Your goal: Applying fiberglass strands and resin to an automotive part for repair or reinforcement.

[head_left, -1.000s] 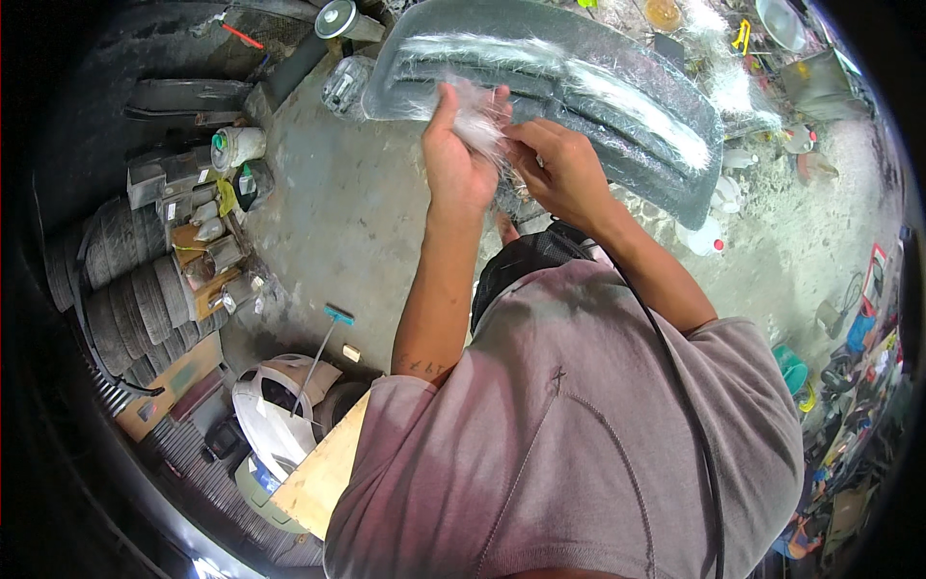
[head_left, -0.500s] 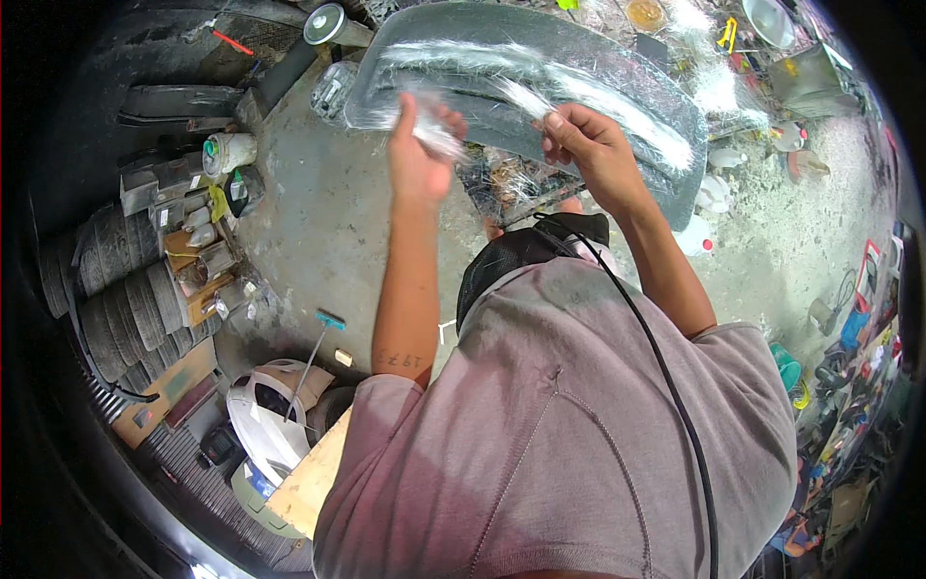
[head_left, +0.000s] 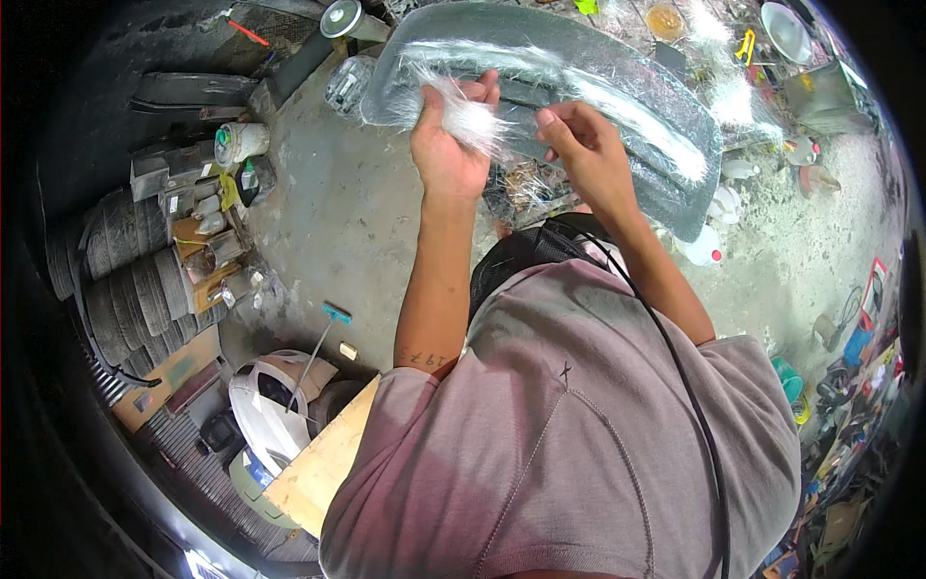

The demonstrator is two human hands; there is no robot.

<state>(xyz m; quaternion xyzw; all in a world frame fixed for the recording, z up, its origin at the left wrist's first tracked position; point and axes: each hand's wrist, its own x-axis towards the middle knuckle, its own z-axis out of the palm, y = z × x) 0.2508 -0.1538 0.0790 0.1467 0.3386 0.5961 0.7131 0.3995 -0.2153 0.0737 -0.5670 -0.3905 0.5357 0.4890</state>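
Hands: left hand [head_left: 449, 154] is closed around a tuft of white glass-fibre strands [head_left: 473, 118]; right hand [head_left: 584, 154] is beside it, apart from it, fingertips pinched on a few fine strands drawn from the tuft.
Place of the fibre: upper middle of the frame, held up in front of the grey curved panel [head_left: 540, 58].
Panel: a long bowed shell across the top of the frame, with white fibre patches already lying along its ridge and toward its right end.
Step in hand: judged from the grip, teasing a thin lock out of the tuft, with laying on the panel not yet begun for this piece.
Next move calls for: a light, even pull so the lock comes away thin, then a free spot on the panel.
Containers: a small round tub [head_left: 666, 19] with amber liquid at the top right; a metal bowl [head_left: 786, 29] further right, contents not visible; a white bottle with a red cap [head_left: 702, 249] lying on the concrete floor [head_left: 328, 193] below the panel's right end.
Left edge: stacked tyres [head_left: 116, 270].
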